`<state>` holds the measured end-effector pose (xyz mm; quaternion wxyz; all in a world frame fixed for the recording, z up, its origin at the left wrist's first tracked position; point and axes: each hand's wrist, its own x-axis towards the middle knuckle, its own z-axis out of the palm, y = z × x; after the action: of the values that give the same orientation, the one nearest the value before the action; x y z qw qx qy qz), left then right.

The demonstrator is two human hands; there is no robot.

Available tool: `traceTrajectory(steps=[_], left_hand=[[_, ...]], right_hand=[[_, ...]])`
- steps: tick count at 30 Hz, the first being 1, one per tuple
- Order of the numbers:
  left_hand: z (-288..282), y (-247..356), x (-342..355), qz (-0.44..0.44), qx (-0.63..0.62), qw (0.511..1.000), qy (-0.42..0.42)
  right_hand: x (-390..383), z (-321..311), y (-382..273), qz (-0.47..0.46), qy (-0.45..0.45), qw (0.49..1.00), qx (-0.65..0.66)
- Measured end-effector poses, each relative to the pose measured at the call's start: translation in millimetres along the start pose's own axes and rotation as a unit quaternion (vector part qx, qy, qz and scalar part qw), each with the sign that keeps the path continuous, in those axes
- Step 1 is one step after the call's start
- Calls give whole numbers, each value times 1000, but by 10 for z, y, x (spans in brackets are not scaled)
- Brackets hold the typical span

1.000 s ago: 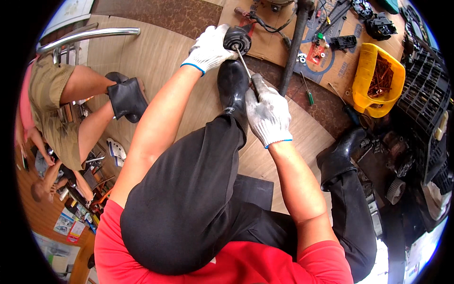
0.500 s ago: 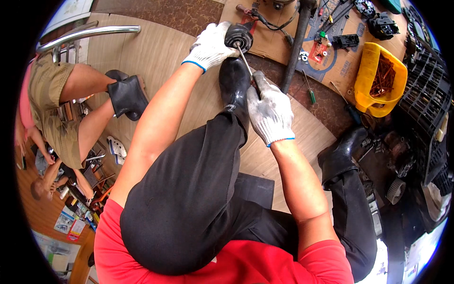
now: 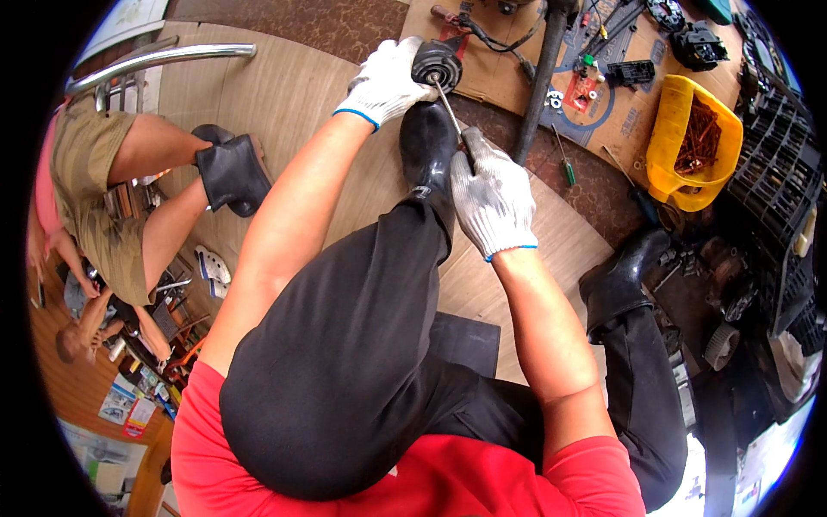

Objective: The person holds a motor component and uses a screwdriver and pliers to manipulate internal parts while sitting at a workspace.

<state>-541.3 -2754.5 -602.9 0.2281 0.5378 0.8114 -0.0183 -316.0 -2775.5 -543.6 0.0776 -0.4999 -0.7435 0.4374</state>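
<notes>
My left hand (image 3: 385, 82), in a white knit glove with a blue cuff edge, grips a round black part (image 3: 438, 64) with ringed ridges, just beyond the toe of my black boot (image 3: 428, 142). The gloved right hand (image 3: 494, 195) is closed round a screwdriver (image 3: 449, 109). Its handle is mostly hidden in my palm. The metal shaft slants up and left, and its tip sits at the centre of the round part. I cannot make out what the tip engages there.
On the right stands a yellow cut-open container (image 3: 662, 168) of rusty screws. A green-handled screwdriver (image 3: 568, 171) lies near a dark metal bar (image 3: 540, 86). Cardboard (image 3: 624, 121) carries small parts. Black grilles (image 3: 780, 172) crowd the right edge. Another person's legs (image 3: 164, 159) are at left.
The round black part has tilted slightly, its ringed face now showing more. The screwdriver tip stays at its centre, and both hands have barely shifted.
</notes>
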Motion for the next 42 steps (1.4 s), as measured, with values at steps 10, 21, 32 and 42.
traceTrajectory(steps=[10,21,32,42], left_hand=[[36,-12,-18,-4,15,1000,6],[35,-58,-23,22,-18,999,29],[137,177,-304,111,-67,985,115],[-49,122,-284,-97,-592,798,58]], right_hand=[[192,-66,-77,17,-17,1000,-9],[471,103,-77,14,-22,1000,-10],[272,305,260,1,49,998,32],[107,389,597,52,-4,988,143]])
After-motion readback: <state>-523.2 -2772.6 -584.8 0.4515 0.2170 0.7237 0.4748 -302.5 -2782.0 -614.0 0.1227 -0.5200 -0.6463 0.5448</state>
